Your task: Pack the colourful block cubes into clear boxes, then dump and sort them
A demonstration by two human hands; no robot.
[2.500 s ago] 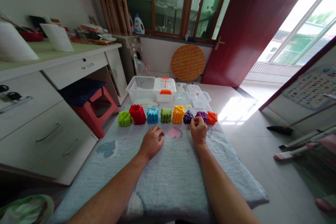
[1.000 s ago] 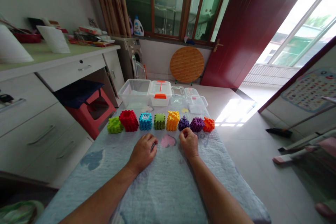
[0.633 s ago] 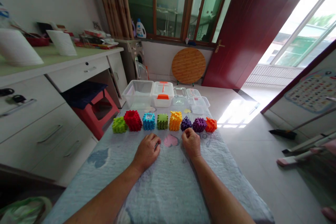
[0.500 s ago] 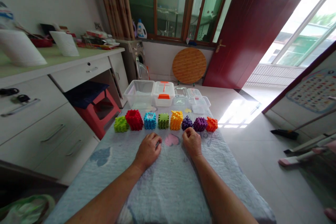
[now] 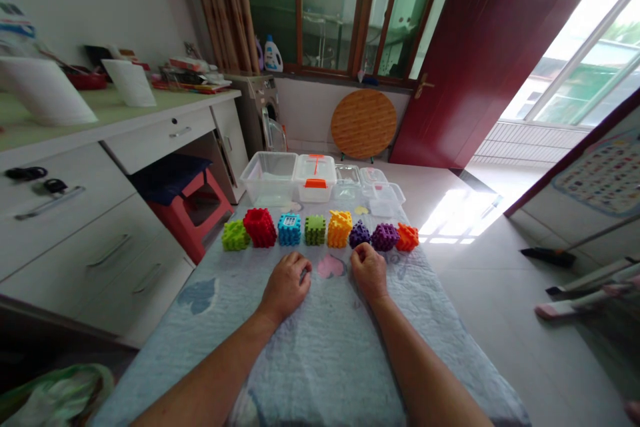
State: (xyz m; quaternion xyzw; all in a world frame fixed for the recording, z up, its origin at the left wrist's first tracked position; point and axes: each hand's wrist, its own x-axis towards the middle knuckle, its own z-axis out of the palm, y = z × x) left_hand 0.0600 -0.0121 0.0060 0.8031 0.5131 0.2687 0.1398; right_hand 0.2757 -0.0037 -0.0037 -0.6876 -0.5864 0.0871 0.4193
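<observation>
My left hand (image 5: 286, 288) rests on the cloth-covered table (image 5: 320, 360), its fingers loosely curled in with nothing seen in them. My right hand (image 5: 369, 273) lies closed in a loose fist, just in front of a small dark-purple block (image 5: 359, 234). Beyond the hands runs a row of knobbly plastic cubes: lime green (image 5: 235, 235), red (image 5: 260, 228), blue (image 5: 289, 230), olive green (image 5: 315, 231), yellow (image 5: 339, 229), purple (image 5: 385, 237) and orange (image 5: 407, 237). Neither hand holds a cube.
Behind the cubes stand a large clear bin (image 5: 269, 180), a lidded box with orange clips (image 5: 315, 180) and smaller clear containers (image 5: 387, 199). A pink stool (image 5: 200, 203) and white drawers (image 5: 100, 240) are at the left. A round wooden board (image 5: 363, 124) leans against the wall.
The view has shifted slightly, so everything appears a little farther right. Both hands and the cubes keep their places on the cloth.
</observation>
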